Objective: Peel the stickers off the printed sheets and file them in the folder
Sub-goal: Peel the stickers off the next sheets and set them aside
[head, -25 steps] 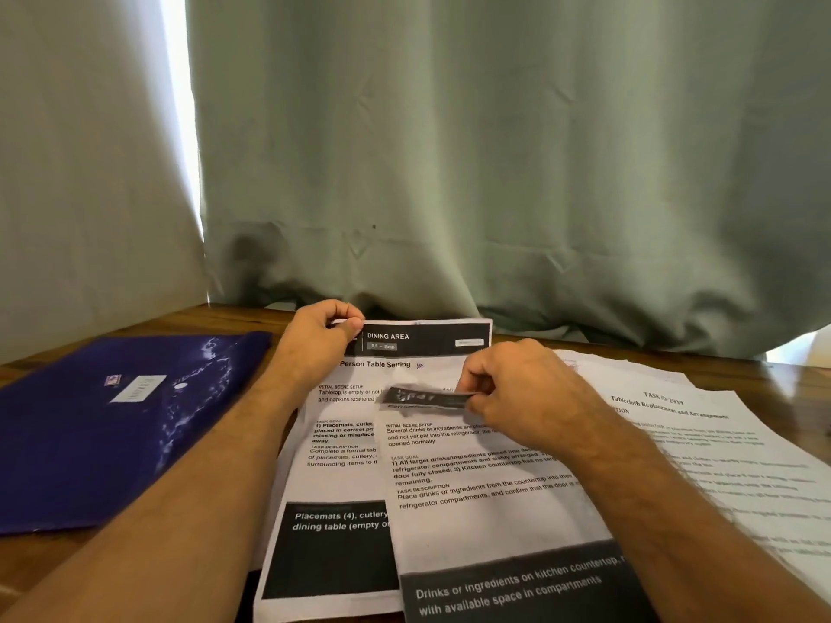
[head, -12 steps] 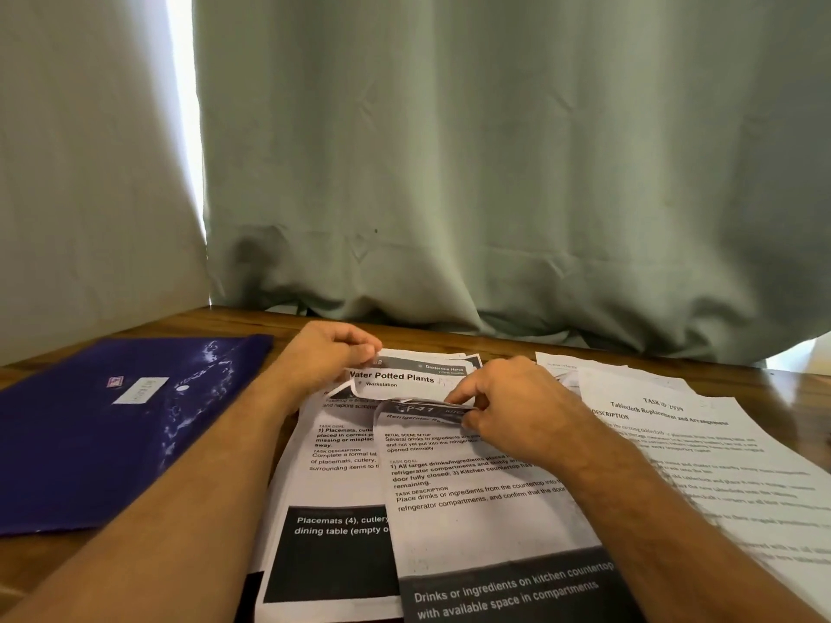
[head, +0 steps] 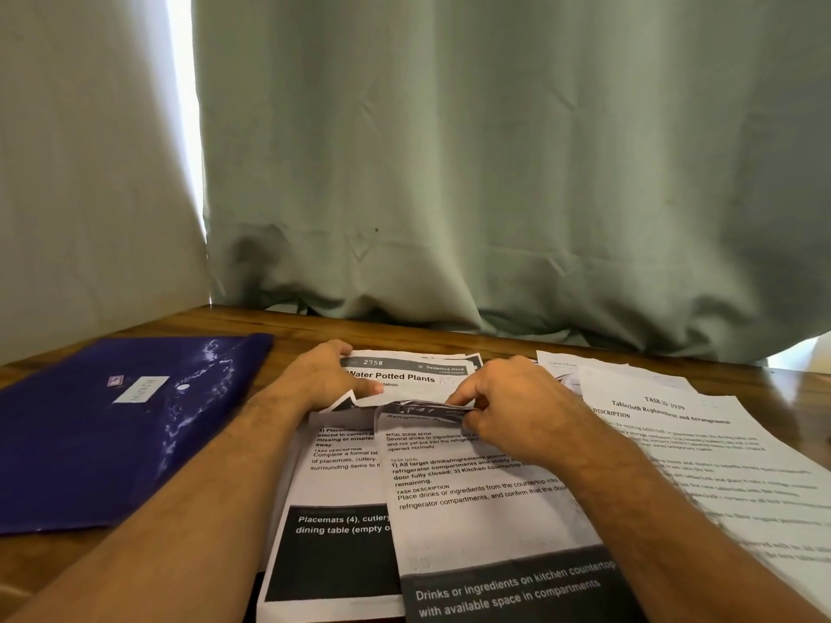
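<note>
Wooden table, curtain behind. Left hand pinches "Water Potted Plants" sheet; right hand pinches crumpled sticker. Purple folder left, apart.

A glossy dark blue folder with a white label lies on the brown wood-grain tabletop. The sheets are white with black bands. The curtain is plain grey-green.

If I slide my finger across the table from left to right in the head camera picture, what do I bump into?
Shiny purple plastic folder → left hand → crumpled dark sticker strip → right hand → white printed sheet headed Tablecloth Replacement.
</note>
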{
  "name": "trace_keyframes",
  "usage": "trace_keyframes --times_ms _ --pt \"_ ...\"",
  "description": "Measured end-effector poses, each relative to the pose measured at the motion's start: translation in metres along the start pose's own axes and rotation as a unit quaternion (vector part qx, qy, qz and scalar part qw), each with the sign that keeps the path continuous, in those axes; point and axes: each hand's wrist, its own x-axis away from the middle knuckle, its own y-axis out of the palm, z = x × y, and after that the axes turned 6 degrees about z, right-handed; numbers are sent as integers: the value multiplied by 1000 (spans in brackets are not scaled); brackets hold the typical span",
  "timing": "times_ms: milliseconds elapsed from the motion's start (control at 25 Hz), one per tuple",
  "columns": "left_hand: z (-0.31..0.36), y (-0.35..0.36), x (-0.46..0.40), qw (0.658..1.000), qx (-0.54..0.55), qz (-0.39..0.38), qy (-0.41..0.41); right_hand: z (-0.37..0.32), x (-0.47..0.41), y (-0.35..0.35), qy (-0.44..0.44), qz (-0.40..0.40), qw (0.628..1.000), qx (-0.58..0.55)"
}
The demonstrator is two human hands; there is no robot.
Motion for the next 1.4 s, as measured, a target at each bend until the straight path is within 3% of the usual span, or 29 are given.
trace_keyframes --times_ms 480,800,920,1160,1400 --pt "11 -14 5 977 123 165 62 -2 4 -7 -3 65 998 21" --pt "20 -14 15 972 194 79 110 0 2 -9 -15 68 997 21" --pt "16 -16 11 958 272 33 84 0 1 -8 -19 77 997 23" --pt "9 -17 8 947 316 39 40 4 1 -5 -24 117 993 20" --pt "14 -14 13 913 406 2 26 6 1 -3 -37 143 989 18"
